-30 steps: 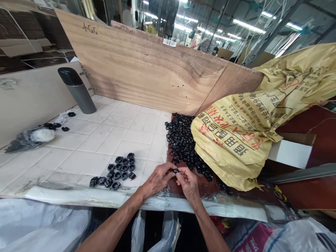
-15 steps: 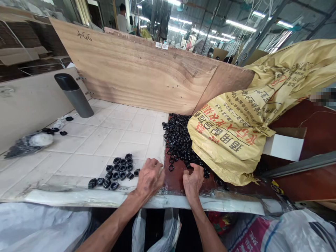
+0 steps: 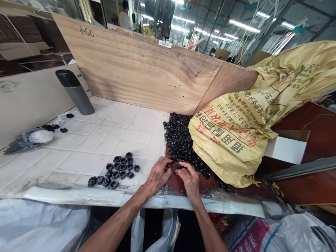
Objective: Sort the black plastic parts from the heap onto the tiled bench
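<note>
Head view: our right hand (image 3: 189, 177) has its grip closed on a small black piece (image 3: 179, 167), pinched between thumb and fingertips; its long axis is too small to tell. Our left hand (image 3: 158, 174) faces it, just beside; we cannot tell whether its fingertips grip anything. Just beyond both hands, away from the near edge of the bench (image 3: 78, 161), lies the pile of black pieces (image 3: 180, 136). The loose group of black caps (image 3: 122, 167) sits nearer our left hand, close to that edge. Right of the pile lies a yellow sack (image 3: 228, 140), contents hidden; toward the left edge, a clear bag (image 3: 23, 140) holds dark pieces.
</note>
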Tool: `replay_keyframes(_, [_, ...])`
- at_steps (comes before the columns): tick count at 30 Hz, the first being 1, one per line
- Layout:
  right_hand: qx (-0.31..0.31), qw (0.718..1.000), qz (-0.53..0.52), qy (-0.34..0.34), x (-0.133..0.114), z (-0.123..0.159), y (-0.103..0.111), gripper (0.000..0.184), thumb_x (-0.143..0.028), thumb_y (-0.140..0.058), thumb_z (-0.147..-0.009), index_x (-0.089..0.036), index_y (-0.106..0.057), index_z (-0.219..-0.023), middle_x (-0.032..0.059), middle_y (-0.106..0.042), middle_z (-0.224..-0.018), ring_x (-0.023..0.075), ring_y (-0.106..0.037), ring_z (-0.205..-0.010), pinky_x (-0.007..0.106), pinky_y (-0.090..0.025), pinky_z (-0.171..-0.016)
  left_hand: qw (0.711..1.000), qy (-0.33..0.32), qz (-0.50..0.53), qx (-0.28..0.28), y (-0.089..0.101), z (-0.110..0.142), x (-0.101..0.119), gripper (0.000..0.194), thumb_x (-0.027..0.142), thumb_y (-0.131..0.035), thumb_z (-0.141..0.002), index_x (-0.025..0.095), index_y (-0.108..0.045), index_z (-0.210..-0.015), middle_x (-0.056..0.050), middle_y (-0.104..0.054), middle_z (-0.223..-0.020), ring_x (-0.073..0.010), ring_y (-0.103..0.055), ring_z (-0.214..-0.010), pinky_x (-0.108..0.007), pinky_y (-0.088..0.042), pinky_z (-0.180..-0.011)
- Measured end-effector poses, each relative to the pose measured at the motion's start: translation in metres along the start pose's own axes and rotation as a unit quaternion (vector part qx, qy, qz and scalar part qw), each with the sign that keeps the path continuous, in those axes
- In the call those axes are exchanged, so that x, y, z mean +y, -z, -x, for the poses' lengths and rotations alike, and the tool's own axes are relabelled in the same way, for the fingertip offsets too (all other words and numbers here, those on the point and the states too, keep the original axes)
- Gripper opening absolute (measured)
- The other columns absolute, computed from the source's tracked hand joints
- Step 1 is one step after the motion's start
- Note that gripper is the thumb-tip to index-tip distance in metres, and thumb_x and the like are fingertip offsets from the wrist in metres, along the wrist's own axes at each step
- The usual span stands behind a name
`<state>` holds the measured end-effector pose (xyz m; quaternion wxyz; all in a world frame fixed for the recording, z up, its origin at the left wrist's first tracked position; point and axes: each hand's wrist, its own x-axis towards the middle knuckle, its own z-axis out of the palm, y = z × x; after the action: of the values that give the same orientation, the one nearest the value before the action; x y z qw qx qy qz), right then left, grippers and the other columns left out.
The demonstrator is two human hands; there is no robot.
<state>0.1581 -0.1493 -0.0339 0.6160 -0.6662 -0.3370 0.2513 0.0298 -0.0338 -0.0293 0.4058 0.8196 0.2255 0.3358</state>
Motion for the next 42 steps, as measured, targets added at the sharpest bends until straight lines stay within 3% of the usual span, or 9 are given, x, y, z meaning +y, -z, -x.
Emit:
replay_keyframes(8, [-0.005, 1.000, 0.000, -0.019, 0.002, -0.002, -0.002, 0.033, -0.039, -0.072, -0.082, -0.020, -0.068, -0.109, 0.0046, -0.075, -0.085, 0.0221, -0.073, -0.074, 0.039, -0.062, -0.074, 0.987, 0.090, 0.126, -0.028, -0.004, -0.002, 0.003, 0.032, 0.016, -0.063, -0.082, 0.020, -0.065, -0.113, -0.005, -0.072, -0.100, -0.0168, -0.068, -0.081, -0.031, -0.058, -0.074])
replay_keyframes(13, [-0.018, 1.000, 0.021, 0.010, -0.007, -0.002, -0.003, 0.027, -0.035, -0.076, -0.078, -0.022, -0.070, -0.102, 0.0058, -0.071, -0.104, 0.0194, -0.070, -0.085, 0.034, -0.060, -0.079, 0.966, 0.124, 0.222, -0.044, -0.002, 0.000, 0.002, 0.032, 0.021, -0.066, -0.082, 0.020, -0.058, -0.113, -0.005, -0.072, -0.104, -0.0184, -0.070, -0.092, -0.034, -0.057, -0.087])
replay_keyframes(19, [0.002, 1.000, 0.010, 0.010, -0.016, 0.000, -0.005, 0.025, -0.032, -0.078, -0.077, -0.022, -0.066, -0.097, 0.0038, -0.073, -0.097, 0.0185, -0.070, -0.084, 0.033, -0.059, -0.080, 0.960, 0.153, 0.229, -0.050, 0.000, 0.000, 0.003, 0.023, 0.022, -0.066, -0.083, 0.019, -0.066, -0.106, -0.003, -0.073, -0.093, -0.0178, -0.071, -0.080, -0.031, -0.058, -0.076])
replay_keyframes(22, [0.016, 1.000, 0.022, 0.001, -0.015, 0.001, -0.004, 0.027, -0.033, -0.079, -0.076, -0.021, -0.070, -0.099, 0.0025, -0.072, -0.088, 0.0182, -0.069, -0.077, 0.033, -0.060, -0.075, 0.957, 0.140, 0.253, -0.036, 0.001, -0.002, 0.005, 0.023, 0.022, -0.066, -0.083, 0.019, -0.070, -0.106, -0.005, -0.074, -0.101, -0.0192, -0.071, -0.087, -0.033, -0.058, -0.083])
replay_keyframes(26, [0.005, 1.000, 0.013, 0.008, -0.011, 0.001, -0.002, 0.027, -0.035, -0.073, -0.083, -0.022, -0.073, -0.107, 0.0069, -0.073, -0.107, 0.0224, -0.070, -0.093, 0.037, -0.060, -0.085, 0.960, 0.097, 0.262, -0.028, 0.004, -0.004, 0.008, 0.023, 0.022, -0.069, -0.084, 0.021, -0.074, -0.106, -0.006, -0.073, -0.106, -0.0210, -0.069, -0.100, -0.035, -0.055, -0.094])
replay_keyframes(33, [-0.006, 0.996, 0.057, 0.065, -0.004, -0.002, -0.002, 0.022, -0.035, -0.067, -0.088, -0.022, -0.073, -0.104, 0.0077, -0.071, -0.109, 0.0226, -0.070, -0.095, 0.034, -0.060, -0.081, 0.960, 0.104, 0.256, -0.047, 0.004, -0.004, 0.006, 0.025, 0.021, -0.068, -0.085, 0.021, -0.073, -0.109, -0.005, -0.073, -0.107, -0.0204, -0.070, -0.095, -0.034, -0.056, -0.089])
replay_keyframes(38, [-0.002, 0.985, 0.153, 0.082, -0.005, -0.004, -0.005, 0.025, -0.039, -0.057, -0.095, -0.020, -0.067, -0.083, -0.0003, -0.065, -0.067, 0.0143, -0.060, -0.056, 0.026, -0.051, -0.058, 0.963, 0.099, 0.245, -0.047, 0.004, -0.002, 0.008, 0.020, 0.016, -0.067, -0.084, 0.020, -0.073, -0.102, -0.004, -0.073, -0.102, -0.0201, -0.070, -0.094, -0.032, -0.055, -0.088])
replay_keyframes(40, [0.010, 0.974, 0.204, 0.096, -0.006, -0.004, -0.006, 0.035, -0.040, -0.054, -0.097, -0.021, -0.061, -0.069, -0.0024, -0.057, -0.055, 0.0137, -0.055, -0.053, 0.025, -0.047, -0.057, 0.969, 0.086, 0.225, -0.049, 0.005, -0.003, 0.010, 0.019, 0.015, -0.067, -0.083, 0.020, -0.074, -0.100, -0.004, -0.073, -0.099, -0.0207, -0.069, -0.095, -0.033, -0.054, -0.090])
replay_keyframes(42, [0.041, 0.971, 0.216, 0.098, -0.006, -0.004, -0.007, 0.032, -0.041, -0.056, -0.096, -0.020, -0.063, -0.072, -0.0021, -0.058, -0.056, 0.0131, -0.053, -0.051, 0.024, -0.046, -0.055, 0.970, 0.085, 0.220, -0.051, 0.004, -0.003, 0.010, 0.020, 0.015, -0.067, -0.083, 0.020, -0.074, -0.101, -0.004, -0.074, -0.099, -0.0207, -0.069, -0.095, -0.033, -0.053, -0.090])
